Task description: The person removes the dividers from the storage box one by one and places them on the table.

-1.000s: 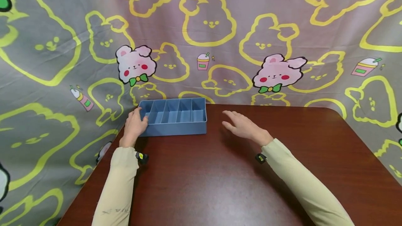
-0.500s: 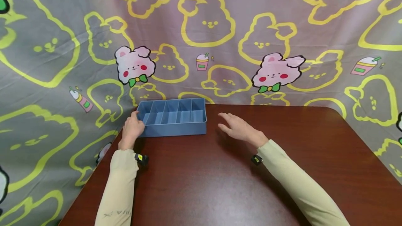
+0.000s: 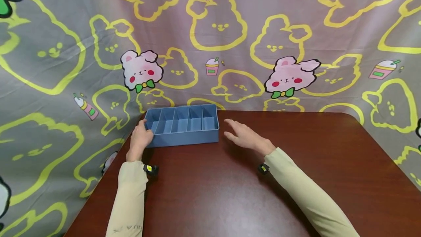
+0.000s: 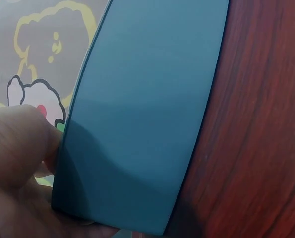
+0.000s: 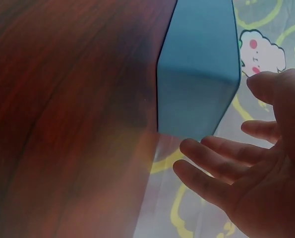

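Note:
A blue box (image 3: 184, 137) with several compartments in a row stands at the far left of the table. My left hand (image 3: 140, 138) holds its left end, the thumb at the rim near the front corner. In the left wrist view, the long side wall (image 4: 142, 109) fills the middle, with the thumb (image 4: 18, 144) by the rim and the other fingers partly hidden behind the end. My right hand (image 3: 245, 134) hovers just right of the box, apart from it, fingers extended. The right wrist view shows the spread fingers (image 5: 221, 158) facing the box's end wall (image 5: 192, 101).
The brown wooden table (image 3: 210, 189) extends toward me and to the right. A cartoon-printed curtain (image 3: 230, 39) hangs along the back and left edges, close behind the box. Small cameras (image 3: 151, 169) are strapped to both wrists.
My right hand has moved left, closer to the box. My left hand's fingers have drawn out of the end compartment to its rim. The box has shifted slightly to the right and turned a little.

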A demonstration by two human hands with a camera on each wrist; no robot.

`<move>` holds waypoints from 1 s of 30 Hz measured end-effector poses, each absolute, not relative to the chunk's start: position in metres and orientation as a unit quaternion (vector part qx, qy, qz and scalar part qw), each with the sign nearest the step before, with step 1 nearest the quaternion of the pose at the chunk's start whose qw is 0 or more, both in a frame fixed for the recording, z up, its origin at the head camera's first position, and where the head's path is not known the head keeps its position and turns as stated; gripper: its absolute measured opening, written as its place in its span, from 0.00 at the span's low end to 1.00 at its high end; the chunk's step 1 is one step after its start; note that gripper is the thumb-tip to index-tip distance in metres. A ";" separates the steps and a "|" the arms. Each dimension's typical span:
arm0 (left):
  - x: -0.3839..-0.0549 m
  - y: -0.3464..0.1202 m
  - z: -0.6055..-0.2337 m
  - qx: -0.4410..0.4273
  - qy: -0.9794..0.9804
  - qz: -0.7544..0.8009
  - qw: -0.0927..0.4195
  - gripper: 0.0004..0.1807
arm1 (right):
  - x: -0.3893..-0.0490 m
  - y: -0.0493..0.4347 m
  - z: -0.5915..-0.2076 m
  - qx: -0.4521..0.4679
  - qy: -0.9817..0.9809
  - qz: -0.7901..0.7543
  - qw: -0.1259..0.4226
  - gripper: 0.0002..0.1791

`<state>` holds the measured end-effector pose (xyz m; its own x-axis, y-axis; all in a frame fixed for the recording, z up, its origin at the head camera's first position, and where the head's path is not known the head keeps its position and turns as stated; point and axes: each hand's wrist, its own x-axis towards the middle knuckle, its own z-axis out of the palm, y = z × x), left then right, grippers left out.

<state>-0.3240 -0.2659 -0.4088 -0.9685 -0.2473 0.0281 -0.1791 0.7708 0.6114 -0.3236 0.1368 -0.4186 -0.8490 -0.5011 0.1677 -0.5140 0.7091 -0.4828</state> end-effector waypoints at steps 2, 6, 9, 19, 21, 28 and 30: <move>-0.323 -0.265 -0.412 0.118 -0.936 -0.326 0.054 0.33 | -0.324 0.134 -0.421 0.276 -0.924 0.263 0.010 0.34; -0.322 -0.264 -0.415 0.120 -0.932 -0.337 0.059 0.33 | -0.325 0.127 -0.422 0.278 -0.925 0.259 0.018 0.34; -0.322 -0.264 -0.415 0.119 -0.932 -0.336 0.061 0.34 | -0.327 0.122 -0.421 0.284 -0.923 0.259 0.018 0.34; -0.319 -0.265 -0.409 0.114 -0.934 -0.334 0.049 0.35 | -0.336 0.115 -0.418 0.285 -0.925 0.250 -0.017 0.37; -0.319 -0.264 -0.409 0.113 -0.935 -0.333 0.049 0.34 | -0.338 0.115 -0.418 0.283 -0.926 0.248 -0.028 0.37; -0.319 -0.265 -0.408 0.124 -0.928 -0.346 0.057 0.33 | -0.340 0.110 -0.422 0.300 -0.925 0.229 -0.046 0.33; -0.317 -0.267 -0.409 0.129 -0.929 -0.342 0.058 0.33 | -0.339 0.107 -0.424 0.308 -0.924 0.222 -0.056 0.32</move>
<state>-0.3173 -0.2671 -0.4088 -0.9603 -0.2783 0.0189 -0.1995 0.7326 0.6507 -0.3387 0.1073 -0.4244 -0.8040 -0.5937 0.0328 -0.5439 0.7120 -0.4440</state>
